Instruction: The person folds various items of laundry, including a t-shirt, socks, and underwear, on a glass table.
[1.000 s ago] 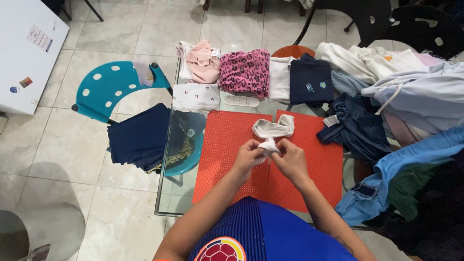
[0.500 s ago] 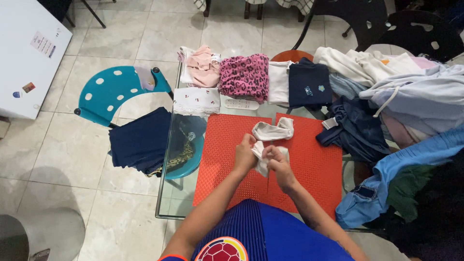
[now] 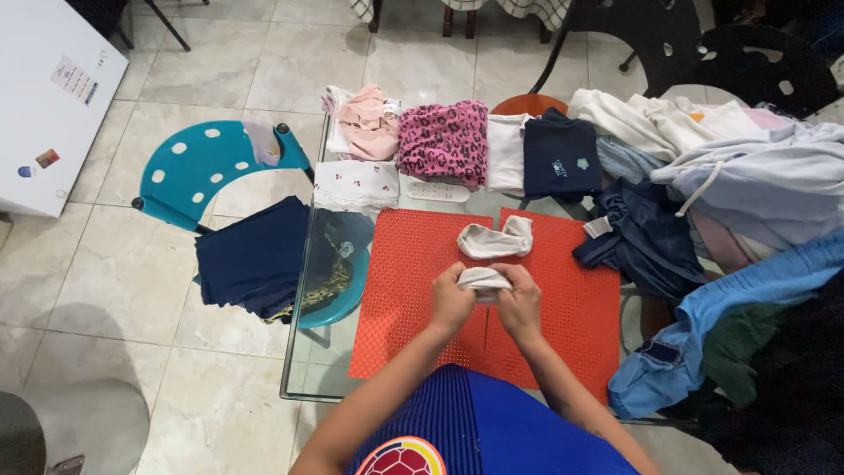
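Both my hands are on one small white sock point(image 3: 483, 279), held just above the seam where the two red mats point(image 3: 413, 290) meet on the glass counter point(image 3: 303, 369). Left hand point(image 3: 451, 303) fingers curled tight on the sock's left end, right hand point(image 3: 520, 305) fingers pinching the right end; sock is bunched into a short roll between them, off the mat. Second white sock point(image 3: 494, 240) lies flat on the mats just beyond, apart from my hands.

Step in hand, my read: rolling or tucking the sock into a compact bundle, roughly mid-roll, cuff not yet turned over as far as I can tell; the far side of the roll is hidden by my knuckles.

Next move probably calls for thumbs pushing the cuff over the roll while both grips stay firm, else it springs open.

Along the far edge of the counter: folded stack row, pink top point(image 3: 369, 119), pink leopard piece point(image 3: 444, 138), white piece point(image 3: 507, 149), navy shirt point(image 3: 563, 154). Unfolded laundry heap point(image 3: 730, 167) on the right. Teal chair point(image 3: 198, 163) on the left with navy folded cloth point(image 3: 255, 255) on it
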